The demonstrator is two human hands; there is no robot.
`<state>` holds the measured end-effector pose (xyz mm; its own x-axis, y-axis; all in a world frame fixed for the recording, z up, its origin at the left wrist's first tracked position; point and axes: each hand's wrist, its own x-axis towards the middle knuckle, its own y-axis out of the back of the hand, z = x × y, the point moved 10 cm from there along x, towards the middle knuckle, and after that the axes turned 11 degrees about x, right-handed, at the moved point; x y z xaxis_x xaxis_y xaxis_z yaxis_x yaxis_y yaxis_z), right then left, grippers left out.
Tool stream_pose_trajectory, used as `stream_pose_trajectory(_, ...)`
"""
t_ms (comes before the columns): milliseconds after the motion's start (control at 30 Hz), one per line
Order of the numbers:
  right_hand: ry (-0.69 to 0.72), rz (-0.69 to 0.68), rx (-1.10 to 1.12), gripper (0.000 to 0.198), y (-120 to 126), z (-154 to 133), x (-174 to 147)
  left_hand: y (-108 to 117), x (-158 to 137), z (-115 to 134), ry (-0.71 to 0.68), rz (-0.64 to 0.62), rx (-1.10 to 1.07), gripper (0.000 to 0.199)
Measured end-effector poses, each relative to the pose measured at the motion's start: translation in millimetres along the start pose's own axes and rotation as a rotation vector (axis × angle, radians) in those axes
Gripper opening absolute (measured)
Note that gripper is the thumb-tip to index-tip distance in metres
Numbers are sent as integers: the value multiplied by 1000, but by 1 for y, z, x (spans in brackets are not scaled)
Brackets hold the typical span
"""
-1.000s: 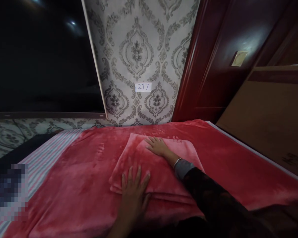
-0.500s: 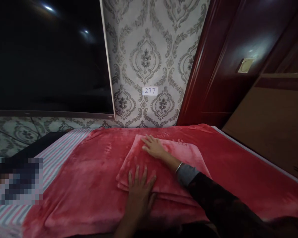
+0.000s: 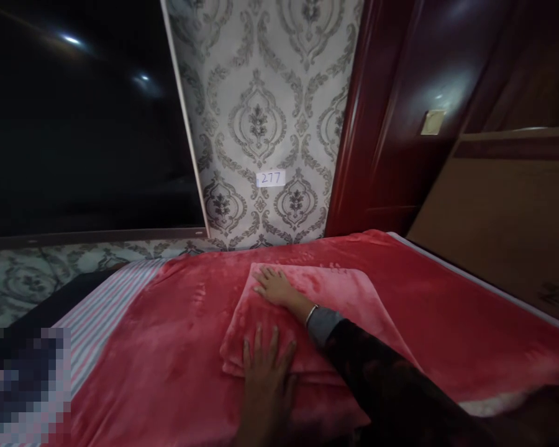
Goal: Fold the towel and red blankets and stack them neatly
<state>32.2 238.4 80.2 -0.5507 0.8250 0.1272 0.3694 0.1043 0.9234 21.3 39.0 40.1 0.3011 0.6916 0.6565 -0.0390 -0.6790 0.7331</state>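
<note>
A red plush blanket [image 3: 340,304], folded into a thick flat pad, lies on a larger red plush cover [image 3: 168,341]. My left hand [image 3: 266,372] rests palm down on its near left edge, fingers spread. Farther back, my right hand [image 3: 274,287] lies flat by the pad's far left corner, also with fingers apart. A bracelet [image 3: 312,315] circles the right wrist below a grey cuff. Layered folds show along the pad's near edge. The right forearm hides part of the pad.
Striped cloth [image 3: 105,310] shows left of the red cover. A large dark screen [image 3: 84,136] hangs on the patterned wall [image 3: 256,74], beside a paper label [image 3: 271,178] reading 277. A brown cardboard panel [image 3: 503,211] stands at the right. A patch at lower left is pixelated.
The view has shifted slightly, so the wall and screen appear farther left. Both hands stay flat on the folded blanket, with the right one a little nearer its left edge.
</note>
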Motion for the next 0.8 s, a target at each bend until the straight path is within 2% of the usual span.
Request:
stream_pose_trajectory(100,22,26,8,56,11,2,-43,0,1,1,-24,22,33,66)
stream_pose_trajectory(233,-38,46,8,59,15,34,-137,0,5,2,-53,25,48,59)
stream_pose_trajectory(367,-236,220,-31,54,17,89,-242,1,8,-1,-40,49,26,53)
stream_pose_trajectory(467,-314,385,-73,55,14,112,-300,-4,9,-1,-34,22,6,51)
stream_pose_trajectory(567,-290,501,-67,60,7,115,-328,-5,11,-2,-30,-2,-6,48)
stream_pose_trajectory(667,-242,560,-21,63,4,114,-336,-4,10,-12,-6,-75,21,49)
stream_pose_trajectory(800,-166,625,36,64,6,116,-336,-8,1,-56,123,-216,83,52)
